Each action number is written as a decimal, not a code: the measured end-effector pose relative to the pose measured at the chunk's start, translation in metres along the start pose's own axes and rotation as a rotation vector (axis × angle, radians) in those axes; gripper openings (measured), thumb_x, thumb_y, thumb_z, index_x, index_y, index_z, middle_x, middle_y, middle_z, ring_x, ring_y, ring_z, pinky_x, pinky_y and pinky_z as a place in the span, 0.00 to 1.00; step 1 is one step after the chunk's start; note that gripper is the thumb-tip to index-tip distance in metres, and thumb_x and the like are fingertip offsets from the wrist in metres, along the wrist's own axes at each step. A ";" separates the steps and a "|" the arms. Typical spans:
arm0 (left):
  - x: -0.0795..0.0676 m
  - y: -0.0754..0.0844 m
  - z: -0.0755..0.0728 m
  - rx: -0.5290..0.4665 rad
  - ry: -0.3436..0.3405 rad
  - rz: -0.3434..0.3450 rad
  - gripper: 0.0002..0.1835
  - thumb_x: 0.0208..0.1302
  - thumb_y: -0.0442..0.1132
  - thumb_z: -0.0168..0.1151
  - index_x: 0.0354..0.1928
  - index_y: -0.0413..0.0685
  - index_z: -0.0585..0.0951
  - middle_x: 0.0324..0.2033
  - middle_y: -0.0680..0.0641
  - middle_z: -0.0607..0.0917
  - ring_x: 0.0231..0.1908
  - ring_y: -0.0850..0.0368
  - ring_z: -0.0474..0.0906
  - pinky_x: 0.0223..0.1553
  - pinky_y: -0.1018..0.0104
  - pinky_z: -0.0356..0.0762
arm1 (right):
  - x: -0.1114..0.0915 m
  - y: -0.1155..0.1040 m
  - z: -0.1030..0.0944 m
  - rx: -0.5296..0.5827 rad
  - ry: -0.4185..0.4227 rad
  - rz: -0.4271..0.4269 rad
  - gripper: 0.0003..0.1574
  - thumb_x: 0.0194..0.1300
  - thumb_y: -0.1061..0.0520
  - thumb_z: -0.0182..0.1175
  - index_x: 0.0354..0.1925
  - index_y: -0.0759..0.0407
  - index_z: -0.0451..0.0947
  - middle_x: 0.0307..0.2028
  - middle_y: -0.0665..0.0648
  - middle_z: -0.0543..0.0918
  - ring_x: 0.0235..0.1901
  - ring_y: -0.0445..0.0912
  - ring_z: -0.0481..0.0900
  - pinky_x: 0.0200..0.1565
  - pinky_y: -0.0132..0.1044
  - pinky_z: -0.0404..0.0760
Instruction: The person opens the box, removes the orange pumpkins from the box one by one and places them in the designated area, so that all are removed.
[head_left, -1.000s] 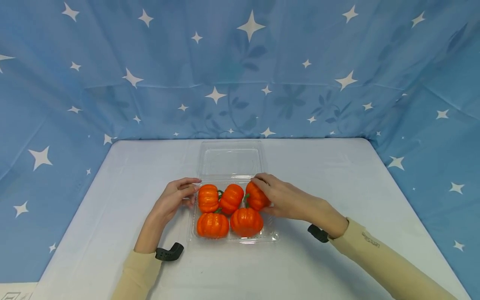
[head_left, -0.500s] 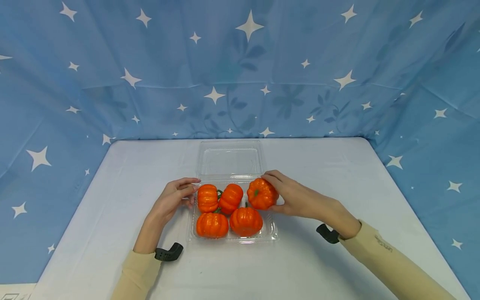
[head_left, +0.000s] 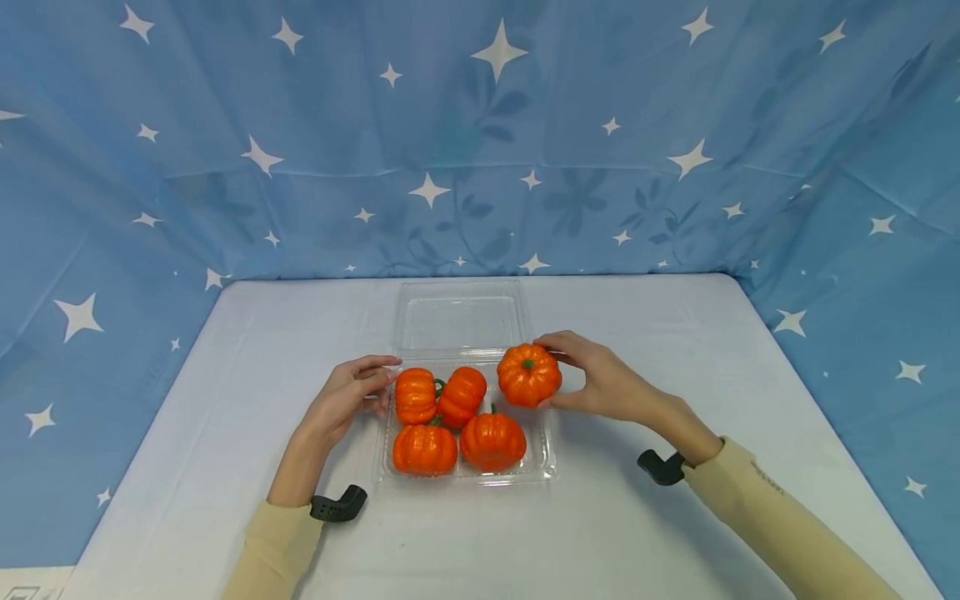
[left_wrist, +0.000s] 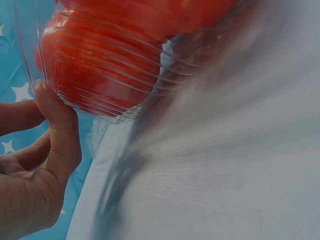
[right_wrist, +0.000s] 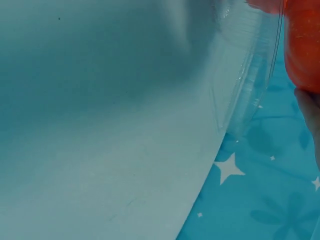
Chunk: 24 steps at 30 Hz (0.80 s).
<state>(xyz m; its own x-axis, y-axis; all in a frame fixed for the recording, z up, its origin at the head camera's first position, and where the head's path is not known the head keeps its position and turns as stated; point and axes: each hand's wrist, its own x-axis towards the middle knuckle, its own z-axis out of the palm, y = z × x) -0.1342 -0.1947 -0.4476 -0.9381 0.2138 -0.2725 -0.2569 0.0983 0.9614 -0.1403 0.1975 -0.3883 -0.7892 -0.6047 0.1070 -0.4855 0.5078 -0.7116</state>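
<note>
Over the box [head_left: 537, 457] pinched by the left hand [head_left: 343, 400], a pumpkin [head_left: 528, 377] is gripped from frame right by the right hand [head_left: 606, 381].

- I saw a glossy, smooth skin on the pumpkins [head_left: 492, 443].
- The container [head_left: 538, 460] looked like thin, clear, shiny plastic, ridged along its wall.
- Its lid [head_left: 461, 323] looked like the same plastic.
- The table [head_left: 637, 525] had a matt, clothlike cover, faintly creased.
- The curtain [head_left: 480, 125] looked like folded cloth.
- The sleeves [head_left: 783, 517] looked like matt cloth.
</note>
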 end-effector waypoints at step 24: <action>0.000 0.000 0.001 -0.027 -0.005 -0.004 0.23 0.77 0.35 0.54 0.68 0.31 0.71 0.33 0.51 0.83 0.25 0.59 0.74 0.27 0.70 0.79 | 0.002 0.045 -0.019 0.162 0.122 0.196 0.47 0.60 0.61 0.75 0.71 0.69 0.64 0.69 0.68 0.71 0.70 0.63 0.71 0.67 0.55 0.72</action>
<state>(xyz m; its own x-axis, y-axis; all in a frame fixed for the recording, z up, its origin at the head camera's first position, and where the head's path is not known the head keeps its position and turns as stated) -0.1336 -0.1938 -0.4478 -0.9357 0.2185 -0.2768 -0.2672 0.0732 0.9609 -0.1710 0.2312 -0.4068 -0.9061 -0.4217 0.0324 -0.2609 0.4970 -0.8276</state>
